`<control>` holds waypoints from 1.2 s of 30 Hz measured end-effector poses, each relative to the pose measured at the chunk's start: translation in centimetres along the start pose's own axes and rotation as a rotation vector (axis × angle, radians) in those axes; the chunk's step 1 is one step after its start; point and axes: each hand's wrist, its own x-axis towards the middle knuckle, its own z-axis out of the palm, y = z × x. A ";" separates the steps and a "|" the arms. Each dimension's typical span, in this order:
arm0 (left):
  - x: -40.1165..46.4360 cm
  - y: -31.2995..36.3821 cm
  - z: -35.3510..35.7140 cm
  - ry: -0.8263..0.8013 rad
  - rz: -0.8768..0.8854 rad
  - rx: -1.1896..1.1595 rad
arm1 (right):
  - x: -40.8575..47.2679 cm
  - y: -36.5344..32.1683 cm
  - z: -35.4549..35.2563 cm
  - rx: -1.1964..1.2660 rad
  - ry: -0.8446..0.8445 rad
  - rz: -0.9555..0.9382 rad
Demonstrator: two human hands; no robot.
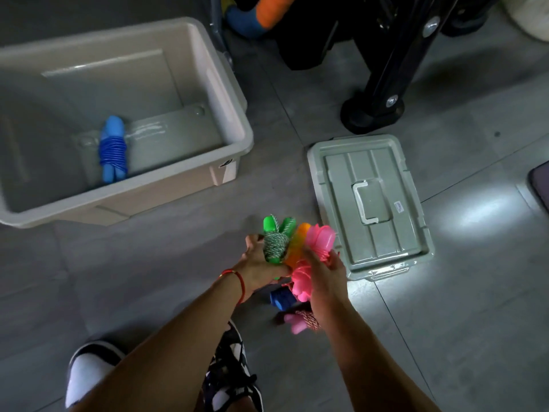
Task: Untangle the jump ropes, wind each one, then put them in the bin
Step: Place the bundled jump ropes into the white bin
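Both of my hands carry a bunch of wound jump ropes above the floor. My left hand (261,267) grips the green-handled rope (276,239) with green-white cord. My right hand (325,269) holds the pink-handled rope (319,237) against an orange handle (300,242) between the two. A dark blue wound rope (280,298) and a pale pink wound rope (298,321) lie on the floor under my hands. The beige bin (237,120) stands at the upper left, with a blue wound rope (113,148) inside on its bottom.
The bin's grey-green lid (371,203) lies on the tiled floor right of my hands. A black stand foot (371,114) sits behind the lid. My black-and-white shoes (231,373) are at the bottom. A dark mat edge (540,182) shows at far right.
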 end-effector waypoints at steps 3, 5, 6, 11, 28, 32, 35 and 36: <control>-2.8 0.9 -1.7 0.021 0.093 -0.042 | -2.4 -2.0 -1.1 0.113 -0.111 -0.107; -4.5 1.9 -3.0 0.075 0.187 -0.021 | -3.9 -4.0 -1.2 0.198 -0.171 -0.169; -5.3 2.6 -3.7 0.094 0.235 -0.028 | -4.4 -5.3 -1.0 0.231 -0.194 -0.208; -9.8 8.0 -10.5 0.109 0.529 -0.305 | -4.9 -13.4 3.4 0.275 -0.414 -0.426; 3.4 8.1 -28.3 0.554 0.047 -0.058 | 7.7 -20.4 30.0 -0.431 -0.488 -0.312; 4.8 7.1 -29.6 0.560 0.099 -0.132 | 10.5 -19.6 32.7 -0.400 -0.490 -0.199; 3.9 6.3 -30.5 0.604 0.137 -0.081 | 10.4 -20.4 32.5 -0.506 -0.429 -0.307; 3.5 6.0 -30.8 0.633 0.148 -0.015 | 9.6 -21.0 31.8 -0.547 -0.396 -0.370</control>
